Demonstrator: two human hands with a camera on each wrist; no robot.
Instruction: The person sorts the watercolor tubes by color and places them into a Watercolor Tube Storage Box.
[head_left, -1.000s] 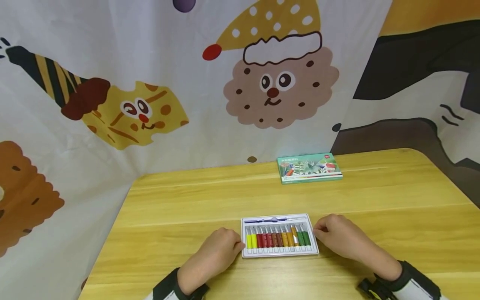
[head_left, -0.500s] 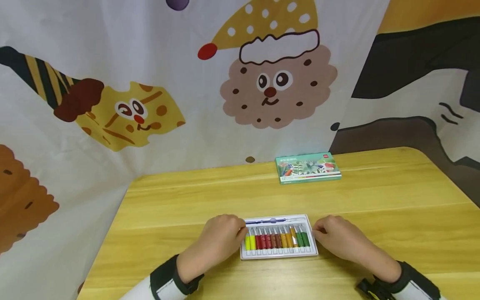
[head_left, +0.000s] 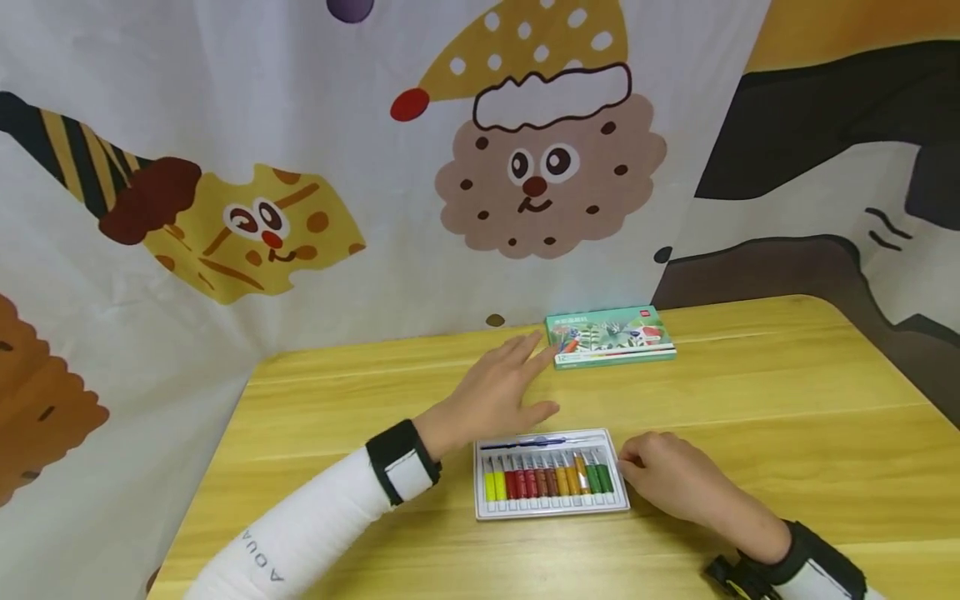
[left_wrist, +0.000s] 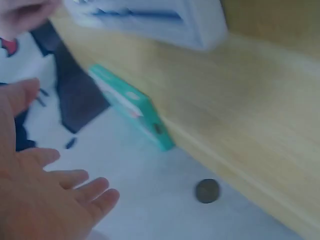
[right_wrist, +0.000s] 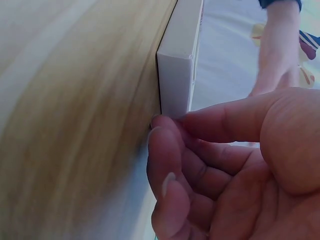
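Fingers of the right hand (head_left: 667, 483) curl against the right edge of the white paint tray (head_left: 550, 473) on the table (head_left: 787, 417). Beyond the tray, the left hand (head_left: 498, 392) stretches out with spread fingers, fingertips just short of the green paint box (head_left: 609, 335).

A pale yellow wooden table (head_left: 750, 392) with a rounded corner and visible grain fills the lower part of the head view. Behind it hangs a white fabric backdrop (head_left: 315, 100) printed with cartoon figures: a brown cookie face in a spotted yellow hat, a yellow cheese face, dark stripes. Soft, even light falls across everything.
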